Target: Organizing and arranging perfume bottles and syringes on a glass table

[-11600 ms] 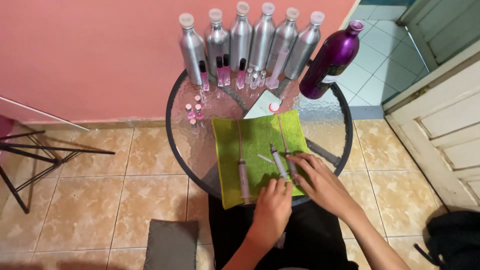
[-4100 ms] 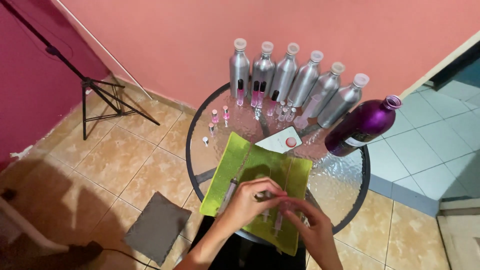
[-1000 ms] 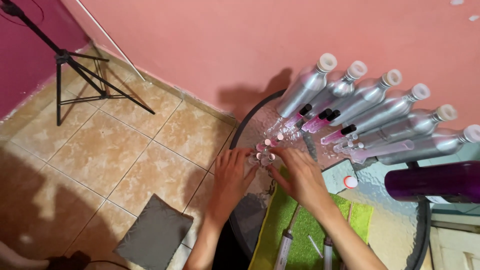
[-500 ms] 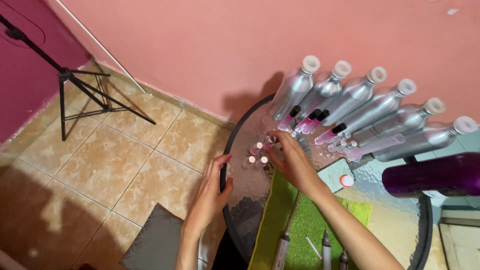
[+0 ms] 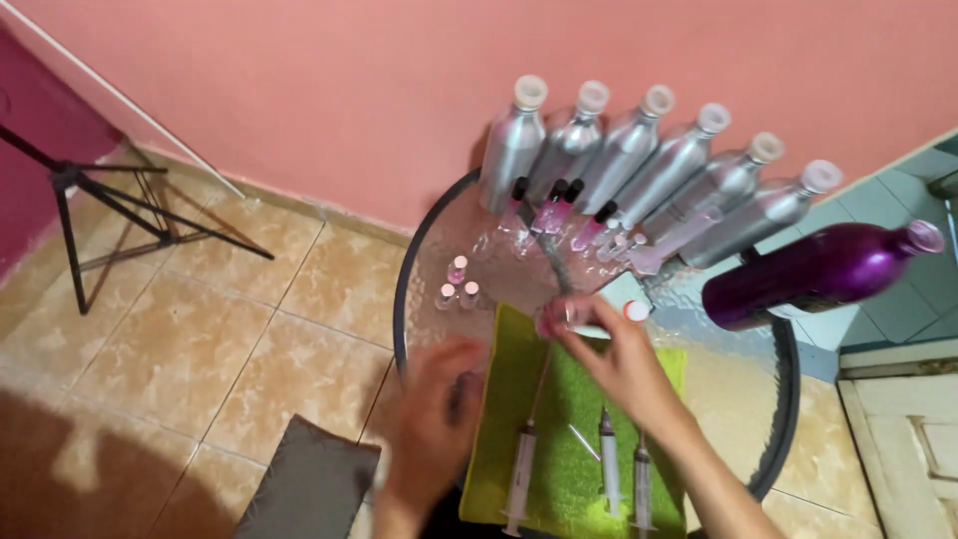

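Vial (image 5: 548,321), seemingly pink, pinched in right hand (image 5: 609,354) fingers; left hand (image 5: 434,424) blurred, grip unclear.

Right hand (image 5: 611,351) pinching, left hand (image 5: 436,419) blurred.

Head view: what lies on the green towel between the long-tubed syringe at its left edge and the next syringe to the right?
In the head view, a thin loose needle lies on the green towel between the left syringe and the middle syringe.

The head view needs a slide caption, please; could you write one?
Right hand pinches a small vial above a green towel; left hand blurred.
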